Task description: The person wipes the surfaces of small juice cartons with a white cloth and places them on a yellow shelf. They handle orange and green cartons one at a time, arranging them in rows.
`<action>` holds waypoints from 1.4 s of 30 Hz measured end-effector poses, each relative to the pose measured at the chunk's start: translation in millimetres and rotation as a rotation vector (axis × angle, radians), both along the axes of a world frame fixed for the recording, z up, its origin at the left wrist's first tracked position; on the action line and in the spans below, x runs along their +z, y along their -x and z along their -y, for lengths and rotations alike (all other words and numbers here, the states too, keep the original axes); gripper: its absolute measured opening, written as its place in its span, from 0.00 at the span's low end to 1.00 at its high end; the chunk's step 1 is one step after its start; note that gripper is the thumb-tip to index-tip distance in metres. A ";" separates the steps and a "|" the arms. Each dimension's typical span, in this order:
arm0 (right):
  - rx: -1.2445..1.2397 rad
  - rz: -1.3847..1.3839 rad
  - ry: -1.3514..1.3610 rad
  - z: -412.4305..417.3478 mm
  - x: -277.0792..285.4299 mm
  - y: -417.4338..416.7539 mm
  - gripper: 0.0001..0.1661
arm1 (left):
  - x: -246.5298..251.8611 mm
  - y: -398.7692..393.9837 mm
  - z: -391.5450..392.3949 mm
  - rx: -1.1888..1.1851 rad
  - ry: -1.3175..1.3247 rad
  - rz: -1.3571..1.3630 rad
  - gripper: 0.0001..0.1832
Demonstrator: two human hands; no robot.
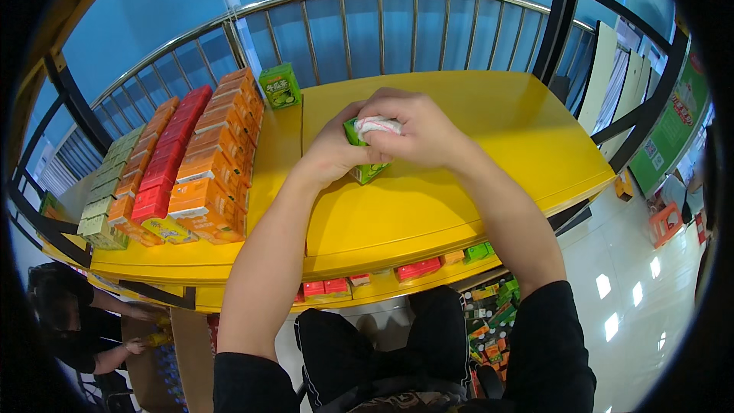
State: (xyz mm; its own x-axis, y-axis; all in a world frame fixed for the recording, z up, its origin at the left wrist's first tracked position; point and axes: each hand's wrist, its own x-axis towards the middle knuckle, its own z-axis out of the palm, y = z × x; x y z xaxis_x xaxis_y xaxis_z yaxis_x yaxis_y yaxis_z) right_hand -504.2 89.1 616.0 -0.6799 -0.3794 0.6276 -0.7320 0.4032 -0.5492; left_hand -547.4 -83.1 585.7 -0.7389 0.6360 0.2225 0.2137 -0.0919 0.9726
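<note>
Between my hands, a green drink carton (370, 172) stands on the yellow shelf board (413, 212). My left hand (332, 152) grips it from the left side. In my right hand (416, 126) a bunched white cloth with red lines (378, 125) is pressed against the carton's top. The fingers of both hands cover much of the carton. Farther back to the left, another green drink carton (280, 87) stands upright at the rear edge of the board.
Rows of orange cartons (209, 206), red cartons (166, 166) and pale green cartons (106, 212) fill the left. A metal railing (381, 34) runs behind. Black posts (553, 28) frame the shelf. Below are a lower shelf's cartons (418, 269), mixed drinks (493, 321) and a person (74, 321) beside a cardboard box (192, 350).
</note>
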 end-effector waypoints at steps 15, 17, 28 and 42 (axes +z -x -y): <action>-0.216 -0.068 0.058 -15.5 -16.4 18.6 0.12 | -11.1 17.7 3.0 -0.008 -0.369 0.532 0.25; -0.207 -0.058 0.056 -16.4 -18.1 19.3 0.12 | -9.9 18.5 0.3 0.015 -0.369 0.586 0.25; -0.186 -0.152 0.073 -4.8 -22.8 19.4 0.10 | -12.9 31.0 1.5 0.128 -0.318 0.670 0.24; -0.275 -0.366 -0.123 -1.6 -25.6 12.2 0.14 | -8.6 24.4 0.2 0.153 -0.365 0.715 0.16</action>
